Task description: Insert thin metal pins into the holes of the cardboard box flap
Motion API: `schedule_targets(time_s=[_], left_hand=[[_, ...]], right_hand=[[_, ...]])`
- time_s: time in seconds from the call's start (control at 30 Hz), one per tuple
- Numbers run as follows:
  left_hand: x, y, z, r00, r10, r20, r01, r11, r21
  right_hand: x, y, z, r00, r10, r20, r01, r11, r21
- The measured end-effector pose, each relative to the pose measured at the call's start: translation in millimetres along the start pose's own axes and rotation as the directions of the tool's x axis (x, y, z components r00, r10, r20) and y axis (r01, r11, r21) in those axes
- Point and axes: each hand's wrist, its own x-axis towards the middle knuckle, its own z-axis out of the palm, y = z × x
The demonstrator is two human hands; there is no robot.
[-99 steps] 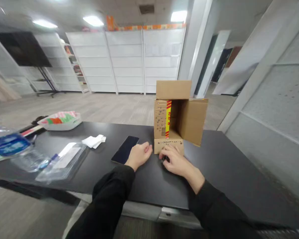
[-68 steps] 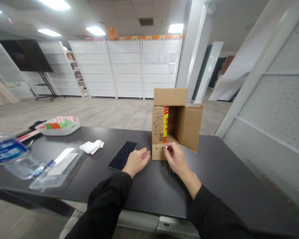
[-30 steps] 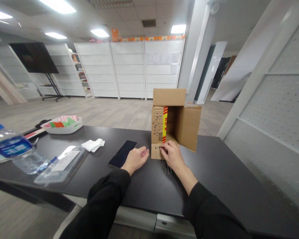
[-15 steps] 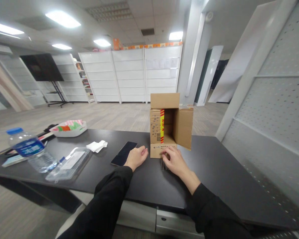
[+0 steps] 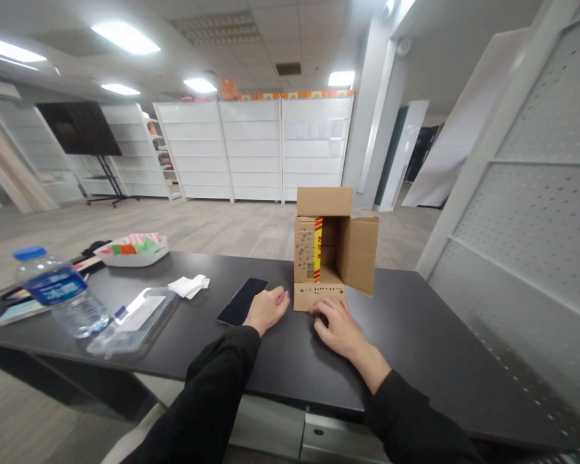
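My left hand [image 5: 269,309] rests on the table as a loose fist beside a dark phone [image 5: 243,301]. Its curled fingers hide whatever it may hold. Just below the lower flap of an open cardboard box [image 5: 318,296], my right hand [image 5: 336,327] has its thumb and fingers bent towards each other, fingertips low at the tabletop. Something thin and small shows by the fingertips, too small to name. The box opens towards me, flaps spread. Rows of small holes run along the lower flap, and dark dots and yellow-red tape [image 5: 318,250] mark the left flap.
Left on the dark table [image 5: 406,361] are a water bottle [image 5: 60,290], a clear plastic case [image 5: 138,319], white tissue [image 5: 189,285] and a white tray [image 5: 133,259] with colourful contents. A perforated panel [image 5: 526,219] stands along the right side. White cabinets line the back.
My right hand has lowered slightly, and the thin metal pieces seen below it are now covered. My left hand stays beside the phone. The view has shifted a little.
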Motion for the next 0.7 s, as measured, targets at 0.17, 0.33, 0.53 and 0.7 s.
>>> schedule_targets(time_s=[0.17,0.33,0.53,0.7], left_hand=[[-0.4,-1.6,0.8,1.000,0.020,0.005,-0.020,1.000,-0.010],[-0.8,-3.6,2.1,0.999,0.054,0.000,-0.054,0.998,-0.034],[-0.1,-2.9,1.4,0.999,0.048,0.004,-0.047,0.996,-0.081],[-0.6,-2.8,1.8,0.999,0.041,-0.002,-0.041,0.992,-0.120]], right_hand=[[-0.5,0.3,-1.2,1.000,0.028,0.004,-0.028,0.999,0.016],[-0.8,0.0,-0.5,0.999,0.048,0.018,-0.049,0.999,0.007],[-1.4,-1.9,0.3,0.999,0.022,0.037,-0.022,1.000,0.003],[-1.6,-4.3,0.7,0.997,-0.004,0.077,0.004,1.000,-0.010]])
